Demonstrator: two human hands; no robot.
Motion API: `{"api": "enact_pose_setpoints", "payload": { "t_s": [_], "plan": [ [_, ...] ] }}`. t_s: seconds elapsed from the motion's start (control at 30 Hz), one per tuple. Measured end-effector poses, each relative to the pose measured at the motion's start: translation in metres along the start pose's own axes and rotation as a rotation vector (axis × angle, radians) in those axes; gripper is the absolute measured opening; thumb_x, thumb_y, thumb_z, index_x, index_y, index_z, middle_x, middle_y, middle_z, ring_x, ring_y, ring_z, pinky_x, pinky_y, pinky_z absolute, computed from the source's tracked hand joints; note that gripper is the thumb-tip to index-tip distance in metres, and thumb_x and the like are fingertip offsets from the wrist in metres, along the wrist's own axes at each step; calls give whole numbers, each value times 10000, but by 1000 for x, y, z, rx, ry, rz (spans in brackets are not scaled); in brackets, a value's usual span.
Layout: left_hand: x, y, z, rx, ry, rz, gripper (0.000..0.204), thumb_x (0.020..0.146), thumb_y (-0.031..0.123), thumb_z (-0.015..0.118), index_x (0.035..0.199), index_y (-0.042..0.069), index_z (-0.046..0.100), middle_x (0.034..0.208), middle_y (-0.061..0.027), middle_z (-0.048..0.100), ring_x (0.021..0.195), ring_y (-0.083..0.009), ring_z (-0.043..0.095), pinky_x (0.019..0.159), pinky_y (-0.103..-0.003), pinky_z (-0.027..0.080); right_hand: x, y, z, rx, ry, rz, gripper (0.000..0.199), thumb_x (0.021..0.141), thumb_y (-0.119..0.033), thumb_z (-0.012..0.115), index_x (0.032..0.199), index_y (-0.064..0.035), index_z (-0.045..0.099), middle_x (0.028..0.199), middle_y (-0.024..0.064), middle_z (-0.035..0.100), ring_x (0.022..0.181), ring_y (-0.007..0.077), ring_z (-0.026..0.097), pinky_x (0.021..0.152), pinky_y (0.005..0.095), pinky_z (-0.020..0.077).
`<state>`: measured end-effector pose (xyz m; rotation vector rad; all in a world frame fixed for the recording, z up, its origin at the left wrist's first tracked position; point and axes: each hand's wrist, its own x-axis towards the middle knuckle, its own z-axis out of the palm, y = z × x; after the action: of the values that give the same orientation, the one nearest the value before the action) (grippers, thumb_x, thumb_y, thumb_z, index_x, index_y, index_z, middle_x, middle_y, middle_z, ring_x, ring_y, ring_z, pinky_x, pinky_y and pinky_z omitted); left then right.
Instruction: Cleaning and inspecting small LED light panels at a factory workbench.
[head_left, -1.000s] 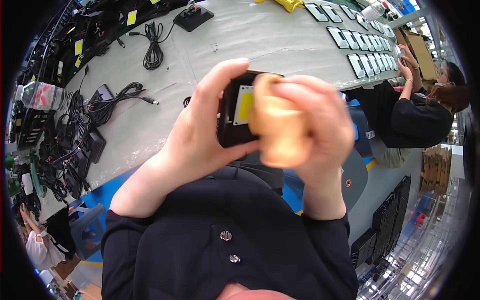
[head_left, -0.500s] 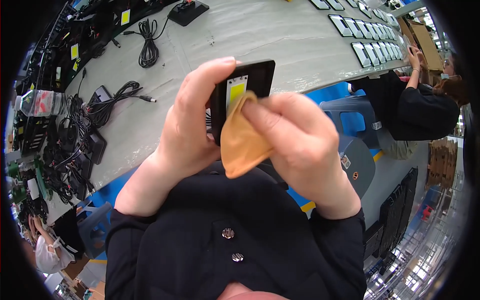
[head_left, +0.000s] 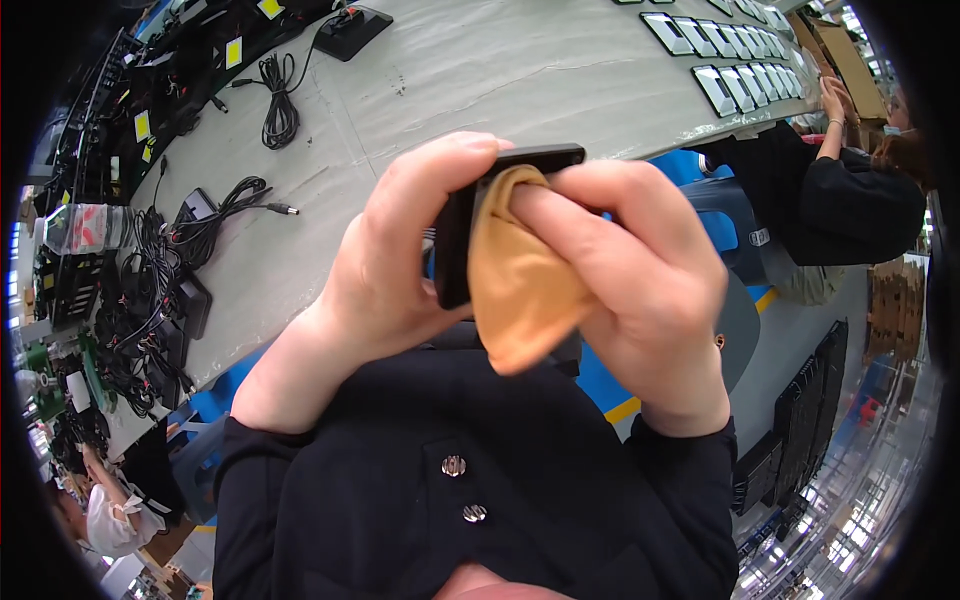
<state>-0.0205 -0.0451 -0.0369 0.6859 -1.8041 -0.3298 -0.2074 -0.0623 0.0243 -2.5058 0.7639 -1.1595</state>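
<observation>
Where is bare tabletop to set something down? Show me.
Widest patch: tabletop between the coiled cable and the rows of framed panels. Smaller: between the tangled cables and your left hand. Crowded: the left side, under those cables.

Grey worktop (head_left: 430,60): coiled black cable (head_left: 281,122) upper left, rows of white-and-black frames (head_left: 742,89) upper right. A clear bottle (head_left: 88,229), far left; a person in black (head_left: 860,208), right.

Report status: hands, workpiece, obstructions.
Left hand gripping black case, tilted up. Right hand pinching tan cloth at case's face. Cloth and right hand hide most of that face.
</observation>
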Motion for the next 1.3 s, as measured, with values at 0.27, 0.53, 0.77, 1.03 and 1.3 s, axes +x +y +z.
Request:
{"api": "enact_pose_setpoints", "payload": {
  "t_s": [0.27, 0.53, 0.77, 1.03, 1.3],
  "plan": [
    [4, 9, -5, -105, 19, -240, 991, 612, 120, 900, 1375, -15, 282, 1348, -146, 395, 1109, -208, 545, 898, -333, 505, -19, 3, -34, 307, -79, 112, 278, 686, -79, 729, 940, 11, 659, 868, 147, 614, 760, 232, 625, 634, 301, 513],
    [13, 4, 14, 117, 15, -61, 879, 632, 146, 887, 1320, -35, 369, 1200, -187, 561, 955, -264, 650, 806, -334, 539, -11, 15, -6, -227, 40, -98, 298, 678, -23, 651, 975, 2, 670, 951, 119, 617, 822, 275, 618, 722, 332, 510],
    [14, -1, 21, 24, -32, -196, 937, 612, 230, 901, 1340, 19, 350, 1196, -142, 561, 1003, -243, 625, 826, -346, 516, -34, 30, -40, 317, -167, 158, 272, 686, 2, 657, 956, -9, 625, 943, 143, 610, 866, 311, 611, 750, 356, 502],
    [52, -20, 82, -374, -206, -362, 1112, 590, 406, 901, 1386, 9, 232, 1272, -168, 493, 1193, -302, 526, 1013, -415, 416, -85, 78, -12, 1043, 172, 658, 522, 826, -73, 682, 1290, -4, 453, 1110, 60, 565, 1047, 119, 540, 913, 275, 445],
    [165, -121, 89, -247, -609, -568, 1247, 629, 575, 806, 1495, 29, 95, 1512, -273, 185, 1432, -348, 155, 1156, -426, 158, -113, 129, -25, 1110, 401, 803, 208, 865, -13, 618, 1066, 35, 604, 921, 104, 668, 803, 169, 665, 684, 287, 547]
  ]
}}
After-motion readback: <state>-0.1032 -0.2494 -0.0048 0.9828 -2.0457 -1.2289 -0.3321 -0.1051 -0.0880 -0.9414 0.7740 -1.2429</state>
